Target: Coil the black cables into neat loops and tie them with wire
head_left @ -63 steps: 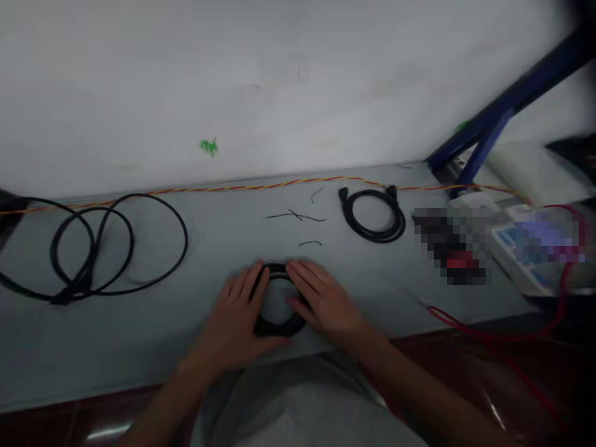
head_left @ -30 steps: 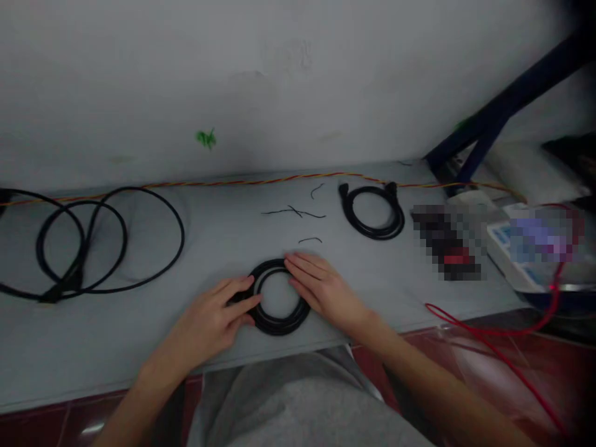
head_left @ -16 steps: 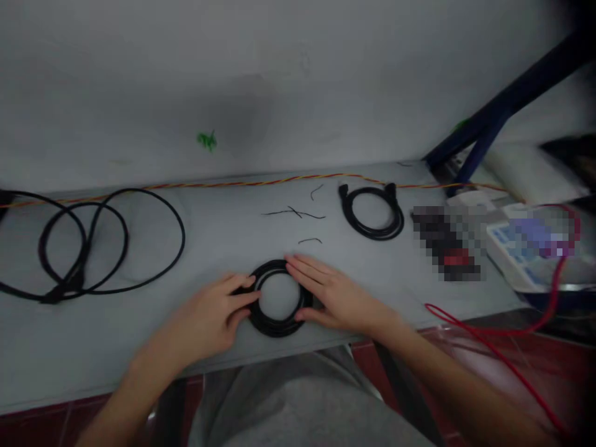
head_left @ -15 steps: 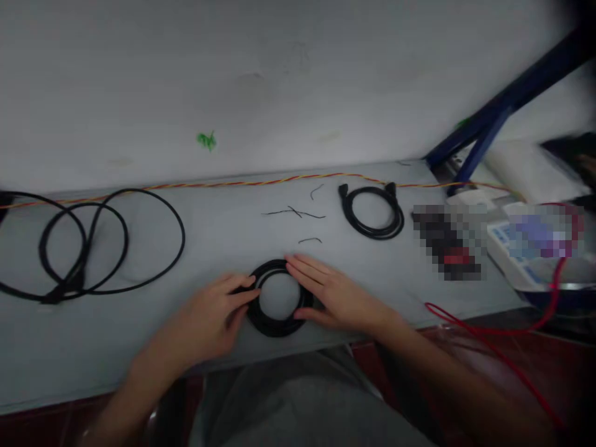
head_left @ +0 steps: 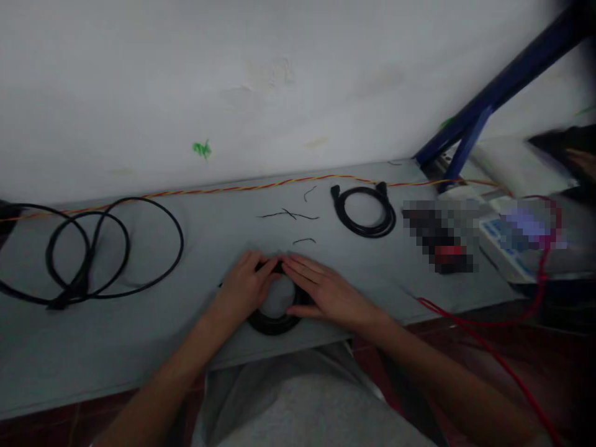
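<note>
A coiled black cable [head_left: 272, 324] lies flat on the near edge of a pale grey table [head_left: 139, 347], its far and side arcs largely hidden under both hands, with only the near arc showing clearly. The left hand [head_left: 244, 288] sits on the coil's far left part, its fingers [head_left: 261, 273] bent over the cable; whether they actually close around it, I cannot tell. The right hand [head_left: 326, 292] lies flat across the coil's right side, fingers close together and extended, their tips nearly touching the left hand above the ring's centre. No pinch shows in this hand.

To the far right, a smaller black cable coil [head_left: 364, 233] has both plug ends showing. At the left, a looser black cable [head_left: 174, 264] sprawls in big loops and runs out of view past the left edge. Short dark wire scraps [head_left: 288, 215] lie between the hands and the far edge, where a twisted red-and-yellow wire [head_left: 233, 188] runs along the wall. Farther right, a pixelated object [head_left: 440, 236] cannot be made out, and a white keypad device [head_left: 503, 239] is partly blurred.
</note>
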The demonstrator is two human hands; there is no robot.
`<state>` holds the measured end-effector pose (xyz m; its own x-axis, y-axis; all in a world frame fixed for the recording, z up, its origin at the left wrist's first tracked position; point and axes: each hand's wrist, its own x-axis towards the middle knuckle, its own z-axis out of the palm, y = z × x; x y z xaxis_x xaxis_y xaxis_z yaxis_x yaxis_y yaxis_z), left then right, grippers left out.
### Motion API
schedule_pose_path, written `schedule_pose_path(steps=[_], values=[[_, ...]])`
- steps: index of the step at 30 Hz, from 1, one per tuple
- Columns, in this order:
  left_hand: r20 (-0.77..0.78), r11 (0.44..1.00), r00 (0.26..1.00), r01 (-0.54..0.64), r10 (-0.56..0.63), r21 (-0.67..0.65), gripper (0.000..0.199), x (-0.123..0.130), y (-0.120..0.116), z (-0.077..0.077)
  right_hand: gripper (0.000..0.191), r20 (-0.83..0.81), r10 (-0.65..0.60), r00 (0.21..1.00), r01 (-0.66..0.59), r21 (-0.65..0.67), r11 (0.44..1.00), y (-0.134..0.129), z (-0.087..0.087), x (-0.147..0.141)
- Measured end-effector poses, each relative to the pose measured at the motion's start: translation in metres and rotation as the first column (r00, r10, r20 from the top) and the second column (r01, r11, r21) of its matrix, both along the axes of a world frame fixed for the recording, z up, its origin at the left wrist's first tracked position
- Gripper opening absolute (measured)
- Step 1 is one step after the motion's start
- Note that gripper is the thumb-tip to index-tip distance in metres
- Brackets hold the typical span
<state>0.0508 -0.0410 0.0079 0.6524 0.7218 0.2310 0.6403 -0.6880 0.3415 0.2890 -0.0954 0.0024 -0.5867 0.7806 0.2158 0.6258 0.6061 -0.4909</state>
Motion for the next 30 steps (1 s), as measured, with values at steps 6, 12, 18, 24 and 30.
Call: schedule_pose_path(steps=[6,12,18,24,30], values=[[-0.051,0.991,0.999,-0.012,0.018,0.133,0.028,0.005,-0.004,-0.008,0.043,-0.095,-0.128,0.987,0.124,-0.048,0.991,0.006,0.008,-0.015],[-0.014,0.987,0.999,-0.048,0.051,0.153,0.036,0.004,-0.008,-0.014,0.029,0.134,-0.263,0.955,0.26,0.034,0.965,0.024,0.015,-0.042],[0.007,0.986,0.999,-0.049,0.048,0.162,0.043,0.003,-0.011,-0.015,0.024,0.148,-0.195,0.97,0.194,0.026,0.981,0.024,0.02,-0.035],[0.021,0.984,1.0,-0.018,0.015,0.176,0.045,0.002,-0.011,-0.018,0.023,0.174,-0.214,0.961,0.217,0.001,0.976,0.026,0.025,-0.036],[0.017,0.983,1.0,0.012,-0.015,0.181,0.049,-0.002,-0.01,-0.018,0.015,0.128,-0.227,0.966,0.239,-0.093,0.966,0.03,0.029,-0.033]])
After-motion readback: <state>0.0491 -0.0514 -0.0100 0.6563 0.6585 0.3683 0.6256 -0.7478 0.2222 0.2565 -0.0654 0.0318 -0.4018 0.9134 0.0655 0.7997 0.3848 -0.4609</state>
